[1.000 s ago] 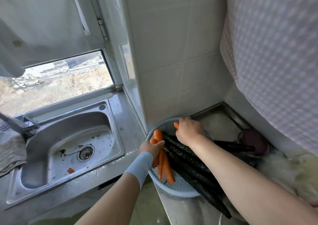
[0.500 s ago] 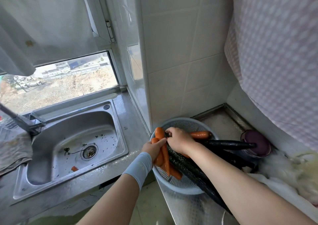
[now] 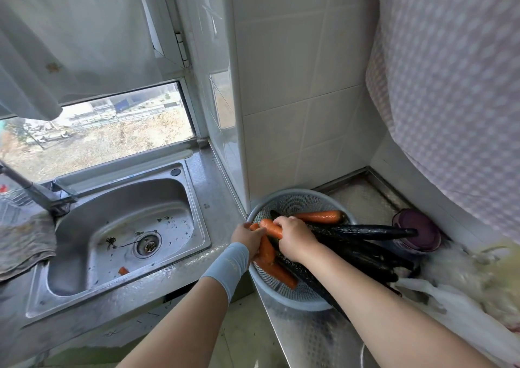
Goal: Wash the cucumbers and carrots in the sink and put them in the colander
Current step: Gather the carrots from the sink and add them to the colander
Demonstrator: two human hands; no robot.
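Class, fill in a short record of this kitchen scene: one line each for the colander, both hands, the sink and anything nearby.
Colander: on counter right of sink, holds carrots and cucumbers
Left hand: grips the carrots at the left rim
Right hand: curled over the top carrot
Sink: a carrot piece near the drain
Nearby: purple tub beyond the cucumber tips

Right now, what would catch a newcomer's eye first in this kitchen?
The left hand and right hand grip carrots in the blue colander on the counter, beside long dark cucumbers overhanging its rim. To the left, the steel sink holds one carrot scrap near its drain.
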